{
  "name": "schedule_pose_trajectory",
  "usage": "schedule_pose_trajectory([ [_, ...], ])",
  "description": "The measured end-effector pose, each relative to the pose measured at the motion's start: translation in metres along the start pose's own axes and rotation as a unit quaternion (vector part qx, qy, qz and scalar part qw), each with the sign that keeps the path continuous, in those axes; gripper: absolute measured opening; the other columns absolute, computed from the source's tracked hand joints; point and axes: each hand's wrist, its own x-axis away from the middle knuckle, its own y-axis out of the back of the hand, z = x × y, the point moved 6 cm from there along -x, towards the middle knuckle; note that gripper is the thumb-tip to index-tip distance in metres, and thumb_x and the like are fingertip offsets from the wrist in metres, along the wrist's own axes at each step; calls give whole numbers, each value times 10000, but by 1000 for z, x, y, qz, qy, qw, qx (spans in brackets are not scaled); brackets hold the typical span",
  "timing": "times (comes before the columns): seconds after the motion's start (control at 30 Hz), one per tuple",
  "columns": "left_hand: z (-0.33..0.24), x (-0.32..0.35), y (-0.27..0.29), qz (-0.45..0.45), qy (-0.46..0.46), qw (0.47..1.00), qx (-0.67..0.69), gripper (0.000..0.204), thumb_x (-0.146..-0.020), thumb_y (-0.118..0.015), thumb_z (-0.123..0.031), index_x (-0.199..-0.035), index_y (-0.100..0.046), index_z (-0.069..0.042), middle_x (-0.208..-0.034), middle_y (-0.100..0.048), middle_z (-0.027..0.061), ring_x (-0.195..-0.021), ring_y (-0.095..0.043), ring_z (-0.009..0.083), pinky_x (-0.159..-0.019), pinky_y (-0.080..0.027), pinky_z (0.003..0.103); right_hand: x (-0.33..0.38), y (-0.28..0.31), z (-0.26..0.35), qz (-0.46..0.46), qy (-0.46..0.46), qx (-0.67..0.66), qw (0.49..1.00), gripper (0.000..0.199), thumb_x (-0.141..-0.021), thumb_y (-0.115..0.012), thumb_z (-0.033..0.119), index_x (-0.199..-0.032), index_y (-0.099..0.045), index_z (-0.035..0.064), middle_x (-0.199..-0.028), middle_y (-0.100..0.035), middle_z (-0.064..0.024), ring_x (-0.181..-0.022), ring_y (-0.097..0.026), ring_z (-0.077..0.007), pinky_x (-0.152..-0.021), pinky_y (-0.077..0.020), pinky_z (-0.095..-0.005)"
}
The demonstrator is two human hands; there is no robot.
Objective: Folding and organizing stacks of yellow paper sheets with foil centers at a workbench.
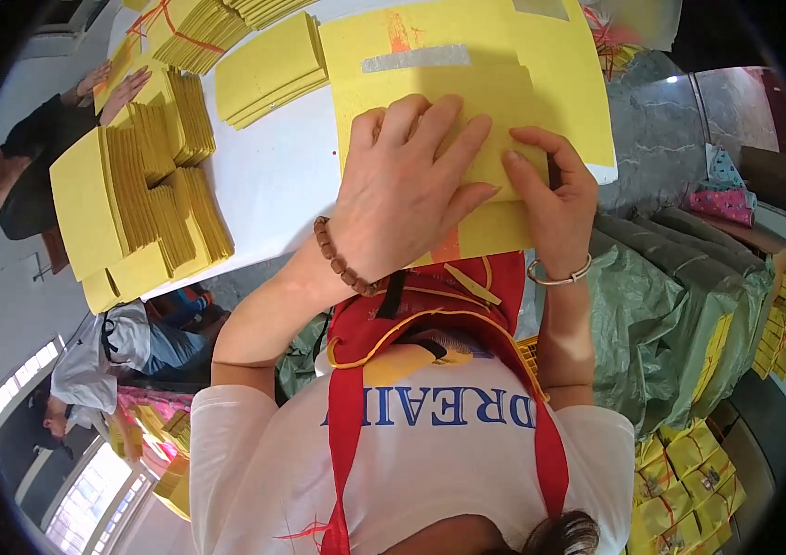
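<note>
Near the table's front edge lies a yellow paper sheet (pixel 499 88) with a folded flap, on top of larger yellow sheets (pixel 569 55). A silvery strip (pixel 416 58) and orange print show above the fold. My left hand (pixel 402 176) presses flat on the folded paper, its fingers spread. At the paper's right side, my right hand (pixel 561 208) has thumb and forefinger curled together on the edge; its other fingers are partly hidden. A brown bead bracelet circles my left wrist, a pale bangle my right.
Folded yellow paper stacks (pixel 268 69) stand on the white table (pixel 268 194), with taller piles (pixel 134 185) at its left end. Another person's hands (pixel 116 92) rest on paper at far left. Green-covered bundles (pixel 661 314) lie right; tied yellow packs (pixel 689 481) lie below.
</note>
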Motion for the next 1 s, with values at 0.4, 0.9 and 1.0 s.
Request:
schedule_pose_trajectory([
  [0.4, 9, 9, -19, -16, 26, 999, -21, 579, -730, -654, -348, -1246, -495, -140, -1279, -428, 88, -1116, -387, 274, -912, -277, 393, 13, -3, 44, -16, 205, 380, 902, 377, -808, -635, 237, -1151, -571, 95, -1141, -548, -116, -940, -534, -233, -798, -396, -363],
  [0.9, 21, 15, -1, -92, 12, 984, 155, 558, -634, -711, -146, -1168, -556, -102, -1196, -497, 106, -1075, -433, 308, -886, -343, 404, 35, -28, 19, 173, 237, 509, 809, 626, -858, -432, 539, -1310, -462, 107, -1394, -378, -130, -1311, -307, -313, -1047, -166, -540],
  [1.0, 12, 13, 1, -76, -3, 988, 131, 521, -655, -714, -156, -1149, -562, -95, -1168, -505, 108, -1061, -444, 307, -875, -362, 405, 35, -26, 17, 157, 239, 511, 811, 604, -855, -473, 492, -1308, -462, 93, -1392, -378, -131, -1308, -309, -319, -1043, -174, -539],
])
